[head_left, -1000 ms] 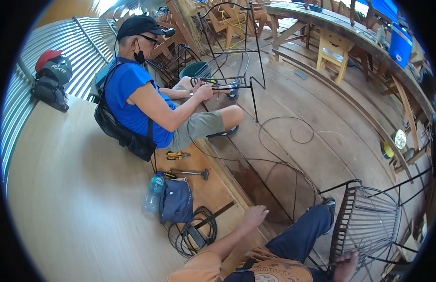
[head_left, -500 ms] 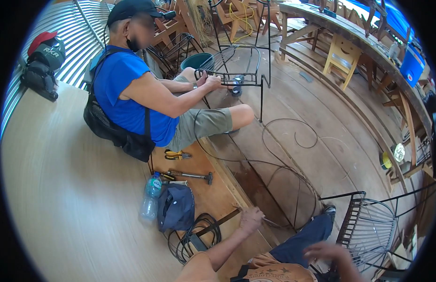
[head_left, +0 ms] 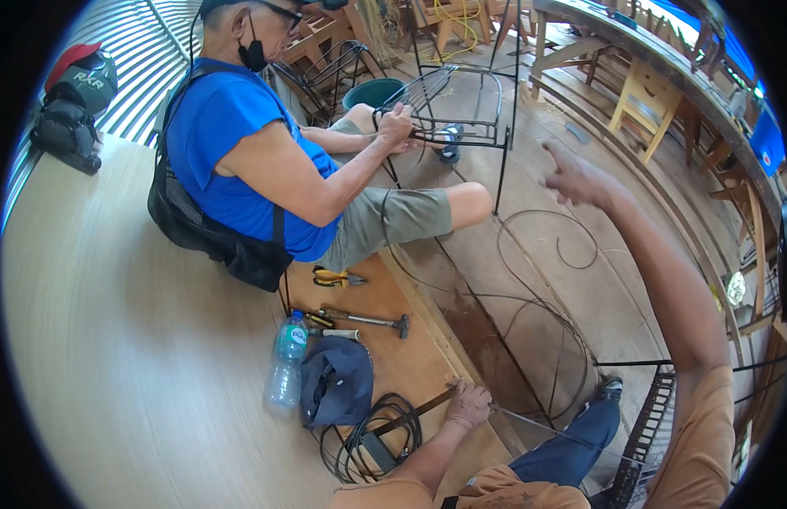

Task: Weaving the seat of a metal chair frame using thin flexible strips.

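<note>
One hammer point(head_left: 366, 319) and one bottle point(head_left: 286, 363) are present, the left hand point(head_left: 470, 403) curled around one thin strand point(head_left: 526, 417), the right hand point(head_left: 577, 176) loosely open, empty.

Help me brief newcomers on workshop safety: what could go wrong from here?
Loops of loose cord lie on the floor close to the dark shoe and could snag it. The hammer lies near the edge of the wooden board, so a bump might knock it off. The thin strand in the left hand could flick loose if the grip slips.
</note>
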### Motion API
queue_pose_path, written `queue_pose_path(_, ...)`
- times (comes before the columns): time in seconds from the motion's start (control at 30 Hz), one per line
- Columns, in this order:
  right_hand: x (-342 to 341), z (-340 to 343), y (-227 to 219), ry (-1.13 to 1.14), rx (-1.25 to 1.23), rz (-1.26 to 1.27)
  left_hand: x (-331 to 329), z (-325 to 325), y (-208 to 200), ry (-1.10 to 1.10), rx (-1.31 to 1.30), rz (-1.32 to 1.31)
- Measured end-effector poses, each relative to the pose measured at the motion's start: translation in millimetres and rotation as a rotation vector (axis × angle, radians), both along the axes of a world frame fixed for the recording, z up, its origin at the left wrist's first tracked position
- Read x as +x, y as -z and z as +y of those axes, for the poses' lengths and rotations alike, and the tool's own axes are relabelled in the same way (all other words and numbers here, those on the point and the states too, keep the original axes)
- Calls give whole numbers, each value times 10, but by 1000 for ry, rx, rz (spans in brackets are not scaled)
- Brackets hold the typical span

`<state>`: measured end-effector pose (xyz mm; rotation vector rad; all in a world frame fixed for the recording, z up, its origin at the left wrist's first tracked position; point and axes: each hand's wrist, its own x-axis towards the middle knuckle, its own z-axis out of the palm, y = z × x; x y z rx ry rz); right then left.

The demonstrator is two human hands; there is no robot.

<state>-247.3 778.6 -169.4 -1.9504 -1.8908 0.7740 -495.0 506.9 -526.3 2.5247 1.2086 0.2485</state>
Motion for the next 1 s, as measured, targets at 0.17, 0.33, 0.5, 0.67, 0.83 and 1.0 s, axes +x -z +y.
queue_pose_path(0.17, -594, 523, -239, -28, 41, -23, -49, -3, -96, -3, -48, 33)
queue_pose_path(0.33, -786, 774, -347, -58, 94, -88, -39, -1, 1, -7, -45, -12)
queue_pose_path(0.5, -698, 970, -251, 22, 185, 117, -5, 5, -46, -30, -71, 9)
queue_pose_path(0.67, -258, 1309, -296, 783, 774, 824, 84, 33, 3, -7, -18, -26)
queue_pose_path(0.83, -650, 1153, -484, 342, 318, 1201, -18, 8, 34, -6, -74, -18)
queue_pose_path(1.0, -600, 1235, -664, -42, 167, 1094, -93, -50, -22, -24, -47, -39)
